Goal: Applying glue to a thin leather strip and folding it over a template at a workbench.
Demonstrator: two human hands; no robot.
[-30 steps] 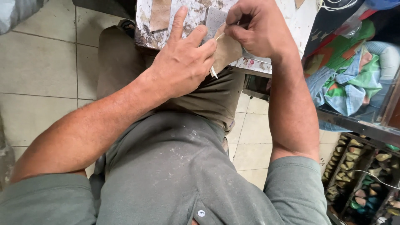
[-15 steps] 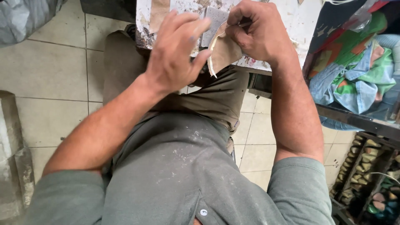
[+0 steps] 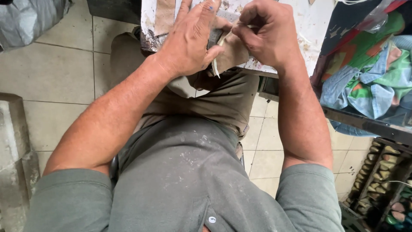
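My left hand point(image 3: 191, 41) lies flat with fingers spread on a tan leather-like piece point(image 3: 234, 53), pressing it against a stained white work board point(image 3: 300, 30) on my lap. My right hand point(image 3: 266, 32) is closed around a small thin tool or strip at the piece's upper edge; what exactly it grips is hidden by the fingers. A pale narrow sliver point(image 3: 216, 68) hangs down from the tan piece between the two hands. Another tan strip point(image 3: 164, 17) lies on the board, left of my left hand.
Colourful cloth point(image 3: 369, 73) is heaped on a dark shelf point(image 3: 365, 124) to the right. Below it stand racks with several small items point(image 3: 386, 172). A grey block point(image 3: 13, 159) stands at left on the tiled floor point(image 3: 56, 73); a grey bag point(image 3: 30, 17) lies top left.
My left hand slid up onto the tan piece with its fingers flatter, and the right hand closed in next to it. The view tilted slightly.
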